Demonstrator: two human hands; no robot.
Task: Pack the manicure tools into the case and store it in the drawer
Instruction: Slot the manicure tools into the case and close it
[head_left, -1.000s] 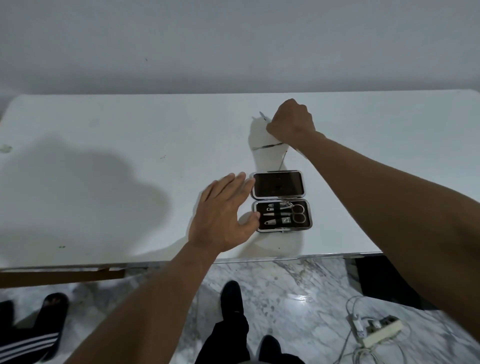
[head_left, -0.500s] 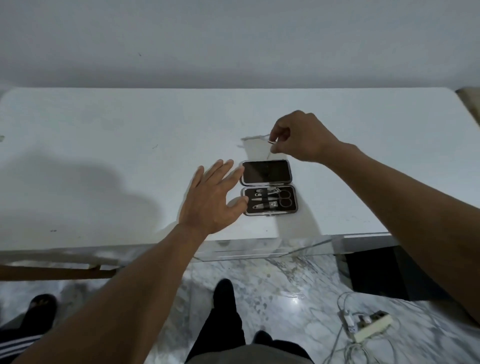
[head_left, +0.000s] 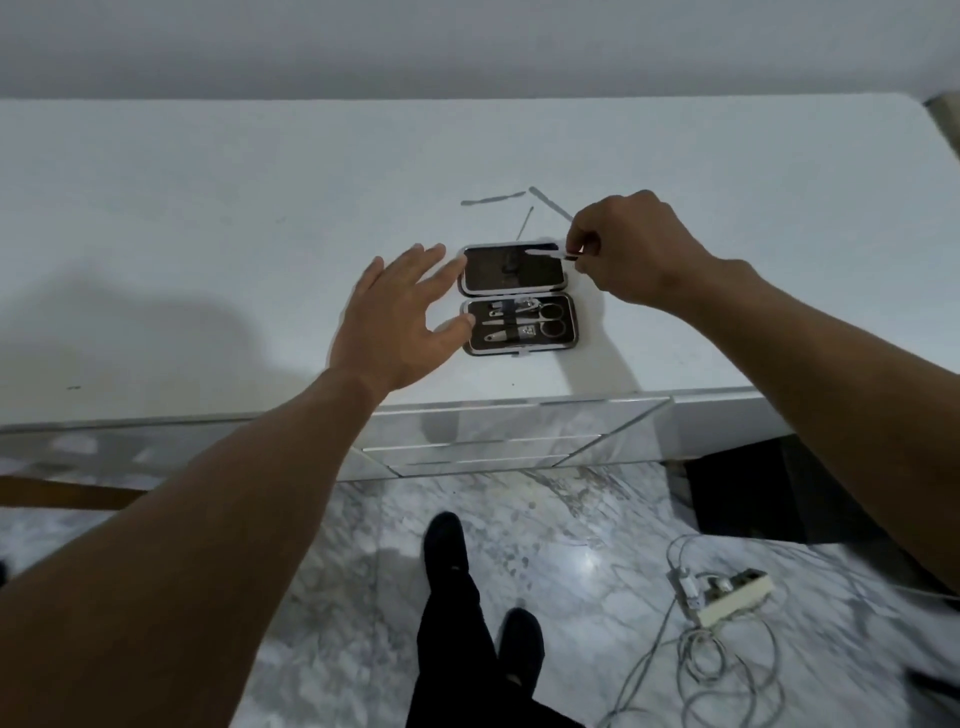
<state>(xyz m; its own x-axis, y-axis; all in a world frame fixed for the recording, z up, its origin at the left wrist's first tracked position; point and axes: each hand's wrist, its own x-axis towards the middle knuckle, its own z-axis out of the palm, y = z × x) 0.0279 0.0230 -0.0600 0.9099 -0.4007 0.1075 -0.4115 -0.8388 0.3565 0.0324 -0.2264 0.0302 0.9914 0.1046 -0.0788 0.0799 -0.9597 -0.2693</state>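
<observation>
A small black manicure case (head_left: 518, 298) lies open near the front edge of the white table (head_left: 208, 218). Its lower half holds scissors, clippers and other metal tools; its upper half is bare. My right hand (head_left: 631, 252) pinches a thin metal tool (head_left: 545, 253) above the upper half's right edge. My left hand (head_left: 402, 317) hovers with spread fingers at the case's left side, fingertips touching or almost touching it. Three more slim tools lie on the table behind the case: a flat one (head_left: 492, 199), a file (head_left: 550, 202) and a thin stick (head_left: 524, 222).
A mirrored drawer front (head_left: 498, 436) runs below the table edge. On the marble floor lie a power strip (head_left: 730, 595) with tangled cables and my dark-clothed legs (head_left: 457, 597). A dark opening (head_left: 737, 493) sits under the table's right part.
My right hand has picked a thin tool off the table behind the case and brought it toward me over the case's upper half. My left hand has stayed beside the case.
</observation>
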